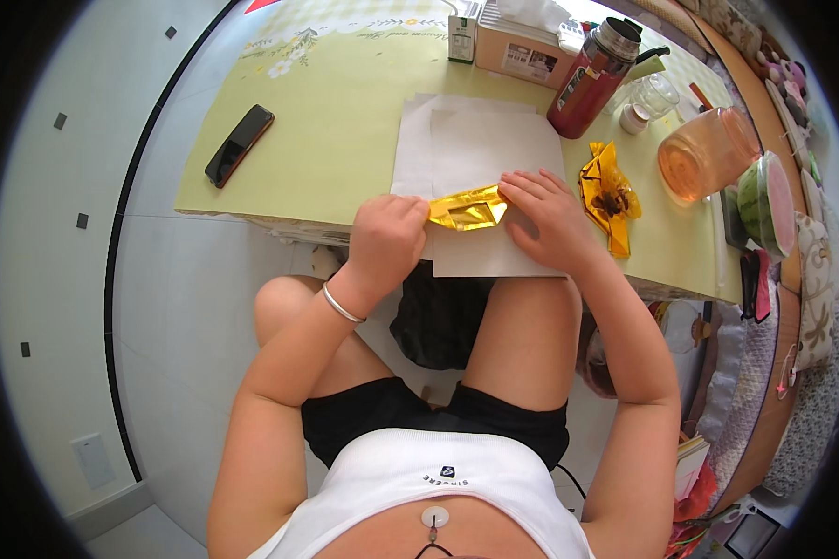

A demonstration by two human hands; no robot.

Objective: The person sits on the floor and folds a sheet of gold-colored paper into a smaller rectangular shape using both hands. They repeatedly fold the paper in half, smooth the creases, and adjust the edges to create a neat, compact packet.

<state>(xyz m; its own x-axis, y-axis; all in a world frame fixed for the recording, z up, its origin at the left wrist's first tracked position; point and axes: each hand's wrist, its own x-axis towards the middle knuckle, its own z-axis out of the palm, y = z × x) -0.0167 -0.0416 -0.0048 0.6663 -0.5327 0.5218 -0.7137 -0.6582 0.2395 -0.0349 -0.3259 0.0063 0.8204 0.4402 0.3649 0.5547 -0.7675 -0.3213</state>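
A shiny gold foil packet (469, 209), folded into a narrow strip with creased ends, stretches between my hands just above or on the white paper sheets (494, 140). My left hand (387, 233) is closed in a pinch round its left end. At its right end, the fingertips of my right hand (548, 216) close on the foil, the thumb mostly hidden from clear view. To the right of that hand lies an opened gold wrapper (611, 191) with dark, crumbly bits in its middle.
A black phone (240, 146) lies on the yellow-green tablecloth (336, 121) at left. Behind the paper stand a red thermos (592, 79) and a cardboard box (522, 51). At right are a small glass jar (657, 96), a large jar of orange liquid (704, 156) and a cut watermelon (764, 205).
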